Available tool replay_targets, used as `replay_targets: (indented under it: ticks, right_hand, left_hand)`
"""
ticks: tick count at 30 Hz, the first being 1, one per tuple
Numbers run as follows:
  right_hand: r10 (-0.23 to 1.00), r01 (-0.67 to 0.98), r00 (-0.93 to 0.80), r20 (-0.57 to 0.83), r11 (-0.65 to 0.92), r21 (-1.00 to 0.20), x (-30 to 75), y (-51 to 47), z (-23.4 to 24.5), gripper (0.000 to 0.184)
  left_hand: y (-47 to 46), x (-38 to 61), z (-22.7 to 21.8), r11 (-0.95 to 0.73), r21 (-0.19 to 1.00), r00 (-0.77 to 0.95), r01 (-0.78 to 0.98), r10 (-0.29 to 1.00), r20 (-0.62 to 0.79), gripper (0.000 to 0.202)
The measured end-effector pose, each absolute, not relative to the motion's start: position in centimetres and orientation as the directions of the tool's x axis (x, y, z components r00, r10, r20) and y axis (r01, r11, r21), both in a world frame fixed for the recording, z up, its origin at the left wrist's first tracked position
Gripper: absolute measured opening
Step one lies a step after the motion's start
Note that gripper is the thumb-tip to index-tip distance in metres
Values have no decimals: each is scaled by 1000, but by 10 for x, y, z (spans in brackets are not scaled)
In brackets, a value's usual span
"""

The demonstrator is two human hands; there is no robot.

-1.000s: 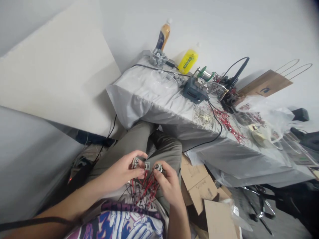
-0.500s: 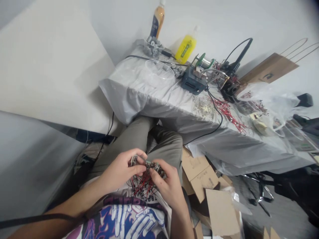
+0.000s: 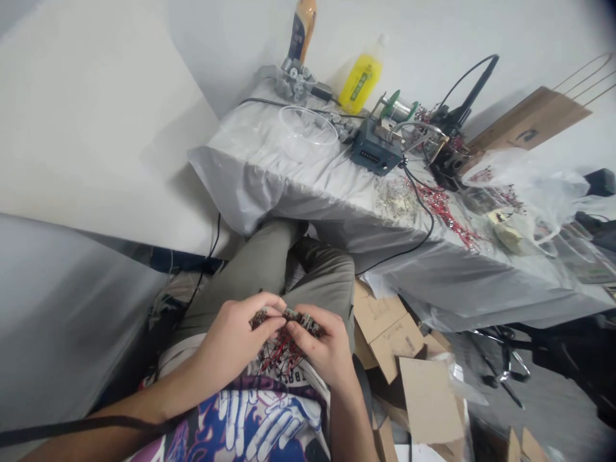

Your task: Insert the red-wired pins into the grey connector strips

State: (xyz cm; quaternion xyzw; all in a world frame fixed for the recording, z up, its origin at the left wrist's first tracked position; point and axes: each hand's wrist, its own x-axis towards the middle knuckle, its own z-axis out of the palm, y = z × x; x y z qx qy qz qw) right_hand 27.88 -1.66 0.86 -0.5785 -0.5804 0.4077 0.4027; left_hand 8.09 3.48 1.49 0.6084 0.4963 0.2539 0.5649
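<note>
And here the left hand [image 3: 238, 330] and right hand [image 3: 326, 343] meet over the lap [image 3: 269, 269], thumbs nearly together, fingers curled, both gripping small wired parts [image 3: 308, 323]!

The left arm [image 3: 158, 394] enters from eight o'clock and aims at two, its wrist [image 3: 205, 359] nearly straight. The right arm [image 3: 351, 420] rises from between five and six, aiming at eleven. The left hand [image 3: 233, 330] sits around half past seven, the right hand [image 3: 325, 343] near six, both in a closed pinch. The left thumb [image 3: 268, 329] points to two, the right thumb [image 3: 304, 340] to ten, their tips close together.
</note>
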Motion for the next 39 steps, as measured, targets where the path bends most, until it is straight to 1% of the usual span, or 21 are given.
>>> replay_targets:
  ticks: [3, 6, 8, 12, 15, 19, 22, 25, 32, 36, 39]
  right_hand:
    - [999, 361, 34, 13, 0, -933, 277, -17, 5, 21]
    - [996, 433, 66, 64, 29, -901, 275, -16, 2, 16]
    - [992, 486, 71, 105, 57, -872, 272, -15, -1, 11]
    - [988, 543, 72, 137, 77, -836, 268, -13, -5, 8]
    - [990, 534, 81, 117, 56, -843, 267, -13, -6, 10]
    - [994, 439, 99, 38, -10, -899, 266, -13, -6, 13]
    - [991, 284, 113, -73, -103, -953, 267, -12, -9, 18]
    - [979, 158, 138, -152, -174, -972, 268, -12, -12, 17]
    - [968, 58, 147, -204, -215, -975, 270, -11, -13, 17]
    - [955, -46, 163, -249, -245, -969, 268, -11, -21, 19]
    - [947, -141, 163, -278, -257, -956, 267, -13, -30, 19]
  left_hand:
    - [34, 83, 15, 153, 942, 379, 298, 887, -264, 12]
    - [36, 85, 13, 250, 935, 372, 252, 867, -332, 17]
    - [38, 86, 11, 276, 929, 346, 245, 870, -350, 22]
    - [44, 88, 5, 250, 923, 320, 293, 884, -341, 35]
    - [45, 88, 3, 229, 920, 327, 318, 885, -333, 31]
    - [42, 89, 2, 241, 920, 318, 307, 885, -338, 35]
    - [40, 88, 3, 270, 917, 306, 292, 882, -357, 37]
    - [39, 88, 5, 293, 914, 303, 282, 876, -375, 35]
    - [39, 89, 6, 262, 924, 311, 277, 886, -344, 32]
    - [37, 90, 6, 303, 919, 307, 251, 876, -372, 34]
    - [35, 90, 4, 366, 898, 301, 246, 851, -430, 37]
